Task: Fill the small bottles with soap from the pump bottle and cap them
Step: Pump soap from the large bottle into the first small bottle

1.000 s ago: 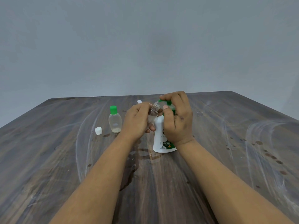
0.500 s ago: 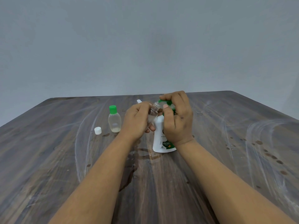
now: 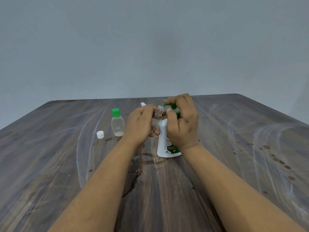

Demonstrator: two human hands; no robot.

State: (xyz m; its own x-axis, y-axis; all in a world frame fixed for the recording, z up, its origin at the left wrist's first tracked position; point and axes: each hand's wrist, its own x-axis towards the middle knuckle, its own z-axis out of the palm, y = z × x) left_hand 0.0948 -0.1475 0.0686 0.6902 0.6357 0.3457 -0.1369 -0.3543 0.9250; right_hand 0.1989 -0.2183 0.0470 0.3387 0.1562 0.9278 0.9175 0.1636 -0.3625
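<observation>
Two hands at work, left hand point(image 3: 142, 124) holding tilted uncapped small bottle point(image 3: 157, 117), right hand point(image 3: 182, 121) curled over pump bottle point(image 3: 164, 144), label reading "99.99%".

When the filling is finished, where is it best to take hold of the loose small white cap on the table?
Probably pinch the small white ribbed cap across its round side wall, coming from above: it sits low, apart from the clear green-capped bottle, so the sides are free.

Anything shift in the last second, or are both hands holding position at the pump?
Nothing visibly changed. The left hand still holds the open small bottle tilted at the spout, and the right hand stays curled over the pump bottle head. The green-capped bottle and white cap have not moved.
</observation>
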